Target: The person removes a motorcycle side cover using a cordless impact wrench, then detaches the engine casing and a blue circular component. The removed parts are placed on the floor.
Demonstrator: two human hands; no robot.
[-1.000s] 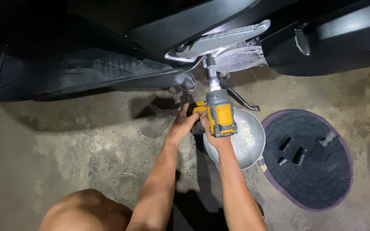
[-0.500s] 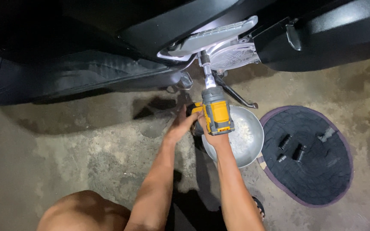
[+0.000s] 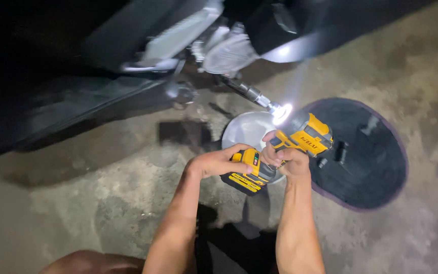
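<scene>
Head view, looking down at a concrete floor (image 3: pixel 77 203) in dim light.

Item 1: one cordless impact driver (image 3: pixel 285 152), yellow and black, held over the floor between both hands, tilted, with its nose pointing up and away toward the vehicle. Its work light is on, a bright white spot at the nose. One long metal extension bar (image 3: pixel 247 91) runs from the nose up to the underside above.

Item 2: left hand (image 3: pixel 219 161), one, fingers wrapped over the battery base of the driver, pressed together around it.

Item 3: right hand (image 3: pixel 282 157), one, fingers closed around the driver's handle just below the body.

Item 4: one round metal bowl (image 3: pixel 249 129), shiny, standing on the floor directly beneath and behind the driver, partly hidden by it.

Item 5: one round dark mat (image 3: pixel 371 152) with a purplish edge, lying on the floor just to the right of the bowl. On it, about three small dark pieces (image 3: pixel 340 152), too blurred to identify.

Item 6: one dark vehicle underside (image 3: pixel 128 61), black panels, with a pale metal part (image 3: pixel 229 53) to which the bar leads. Picture blurred in this area.

Item 7: one bare knee (image 3: pixel 92 261), at the lower edge of the view.
</scene>
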